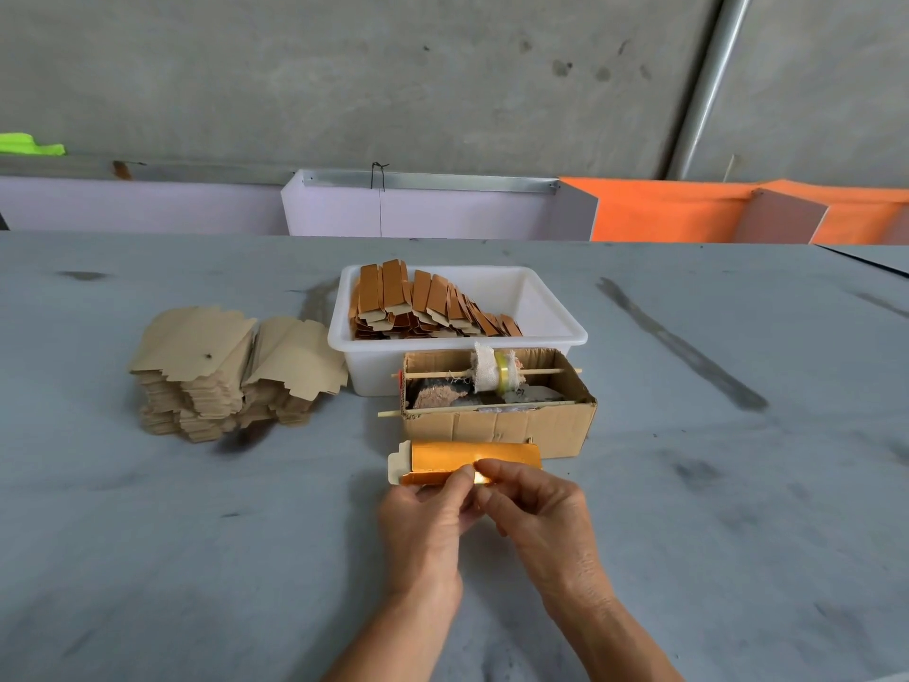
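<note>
Across the grey bench [196,534] on my feed, going big to small. A white plastic tub [556,307] sits mid-bench, its left half packed with folded orange-brown cartons [428,302] standing on edge. Left of the tub, just beside it, there's a stack of flat kraft blanks [221,366]. Right up against the tub's near side is an open cardboard box [497,425]. The gold carton [472,455] lies lengthwise just in front of that box, pale flap sticking out at its left end. Both hands are on it: left hand [428,519] pinches the near edge with thumb on top, right hand [541,509] pinches the same edge right next to it, fingertips almost meeting. Smallest bit: a tape roll [497,371] wrapped in cloth, threaded on a stick [433,374] across the box top.
</note>
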`<control>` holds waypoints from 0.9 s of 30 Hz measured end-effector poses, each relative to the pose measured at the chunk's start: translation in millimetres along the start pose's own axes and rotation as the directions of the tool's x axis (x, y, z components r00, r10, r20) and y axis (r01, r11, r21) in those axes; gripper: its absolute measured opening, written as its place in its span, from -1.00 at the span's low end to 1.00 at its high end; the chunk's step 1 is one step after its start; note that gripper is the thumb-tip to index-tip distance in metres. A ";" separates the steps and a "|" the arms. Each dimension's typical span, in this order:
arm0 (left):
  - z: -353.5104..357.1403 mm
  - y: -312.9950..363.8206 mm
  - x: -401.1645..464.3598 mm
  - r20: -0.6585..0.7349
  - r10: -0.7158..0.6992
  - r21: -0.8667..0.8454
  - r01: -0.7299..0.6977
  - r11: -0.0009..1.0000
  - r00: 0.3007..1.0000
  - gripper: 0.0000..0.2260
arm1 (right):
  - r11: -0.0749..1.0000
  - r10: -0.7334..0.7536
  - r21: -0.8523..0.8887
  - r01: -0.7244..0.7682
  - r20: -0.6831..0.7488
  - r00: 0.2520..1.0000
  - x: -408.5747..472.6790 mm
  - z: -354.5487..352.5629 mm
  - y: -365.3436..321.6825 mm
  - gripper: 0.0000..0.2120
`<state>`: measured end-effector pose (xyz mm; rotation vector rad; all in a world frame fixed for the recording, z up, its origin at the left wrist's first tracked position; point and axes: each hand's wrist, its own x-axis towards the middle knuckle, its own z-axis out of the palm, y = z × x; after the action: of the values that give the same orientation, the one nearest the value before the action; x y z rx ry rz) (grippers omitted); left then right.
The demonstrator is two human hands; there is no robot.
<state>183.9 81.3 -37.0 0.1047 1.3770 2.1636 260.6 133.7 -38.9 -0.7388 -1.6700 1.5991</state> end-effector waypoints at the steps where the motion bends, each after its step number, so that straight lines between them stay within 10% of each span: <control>1: 0.2 0.2 0.0 0.002 -0.011 -0.001 0.011 1.000 1.000 -0.88 | 1.000 -0.002 -0.003 0.002 0.002 1.000 0.3 -0.1 0.1 -0.76; 27: 3.3 4.1 9.7 -0.111 -0.359 -0.151 0.341 0.928 0.927 -0.72 | 0.963 -0.104 -0.247 0.109 0.035 0.994 -5.6 4.8 -7.1 -0.65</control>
<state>175.2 87.6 -34.2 -0.3231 1.2149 1.9753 260.6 125.7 -32.3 -0.7424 -1.9159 1.3427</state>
